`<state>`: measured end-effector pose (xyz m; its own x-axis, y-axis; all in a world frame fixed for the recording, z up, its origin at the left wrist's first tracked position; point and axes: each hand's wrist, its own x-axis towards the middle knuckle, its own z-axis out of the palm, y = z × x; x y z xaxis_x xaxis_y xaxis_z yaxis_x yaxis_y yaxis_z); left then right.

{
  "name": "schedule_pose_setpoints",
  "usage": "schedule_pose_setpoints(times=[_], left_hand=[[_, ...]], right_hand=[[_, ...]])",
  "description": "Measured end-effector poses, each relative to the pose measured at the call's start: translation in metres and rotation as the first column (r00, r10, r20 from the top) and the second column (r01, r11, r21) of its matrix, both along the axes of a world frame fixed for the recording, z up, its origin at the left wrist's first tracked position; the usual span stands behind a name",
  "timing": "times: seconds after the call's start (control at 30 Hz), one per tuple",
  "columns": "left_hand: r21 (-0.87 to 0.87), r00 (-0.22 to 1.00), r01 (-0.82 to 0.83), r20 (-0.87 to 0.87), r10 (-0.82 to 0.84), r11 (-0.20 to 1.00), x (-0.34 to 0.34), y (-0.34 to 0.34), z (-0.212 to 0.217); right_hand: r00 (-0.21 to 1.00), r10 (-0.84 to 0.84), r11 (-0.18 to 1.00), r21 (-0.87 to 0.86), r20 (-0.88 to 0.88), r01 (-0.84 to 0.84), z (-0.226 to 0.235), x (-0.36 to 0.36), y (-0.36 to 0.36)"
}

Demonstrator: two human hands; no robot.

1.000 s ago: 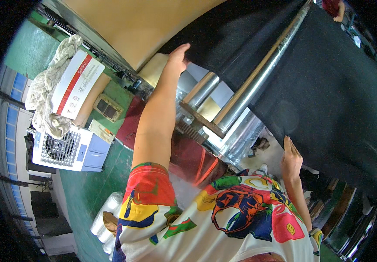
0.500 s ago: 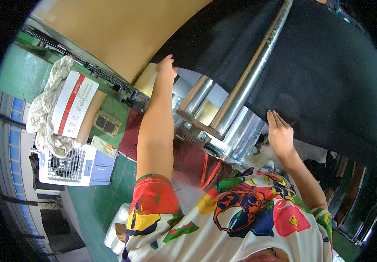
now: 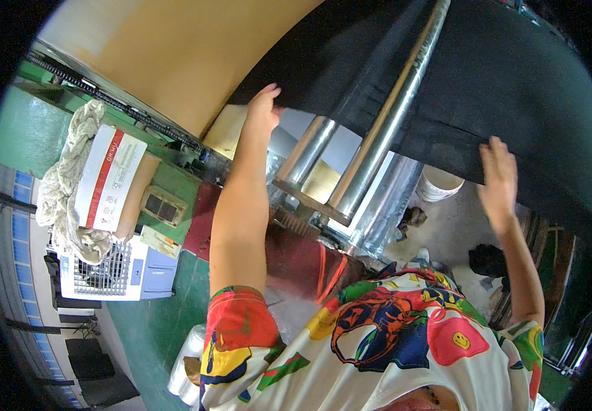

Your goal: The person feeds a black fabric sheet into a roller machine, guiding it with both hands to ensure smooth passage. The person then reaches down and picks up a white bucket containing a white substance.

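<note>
The black sheet (image 3: 515,89) extends on both sides of the long metal roller (image 3: 393,113), its near edge running between the person's hands. The right hand (image 3: 498,179), slightly blurred, has shifted rightward along that edge, away from the silvery wrapped roll (image 3: 390,198); its fingers are straight and lie against the sheet, pinching nothing visible. The left hand (image 3: 262,111) remains at the edge's left end, beside the tan panel (image 3: 166,58); whether it pinches the sheet cannot be told. A white bucket (image 3: 439,185) now shows below the edge. The wider hand spacing suggests that the edge is being smoothed or guided.
</note>
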<state>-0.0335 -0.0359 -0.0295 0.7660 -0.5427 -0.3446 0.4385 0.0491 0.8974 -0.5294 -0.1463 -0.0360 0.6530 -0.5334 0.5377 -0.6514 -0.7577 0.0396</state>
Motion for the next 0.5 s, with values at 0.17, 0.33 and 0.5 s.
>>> schedule_pose_setpoints(times=[0.17,0.33,0.5], left_hand=[[0.003,0.913,0.392,0.120,-0.389,0.920,-0.051,-0.019,0.029],[-0.005,0.989,0.122,0.089,-0.121,0.992,-0.023,0.001,0.021],[0.057,0.976,-0.204,0.092,0.198,0.977,-0.006,0.005,0.012]], right_hand=[[0.814,-0.581,0.766,0.338,-0.001,0.547,-0.061,-0.211,-0.100],[0.808,-0.567,0.695,0.434,-0.159,0.574,-0.040,-0.257,-0.034],[0.886,-0.446,0.852,0.241,-0.128,0.464,-0.084,-0.222,0.065]])
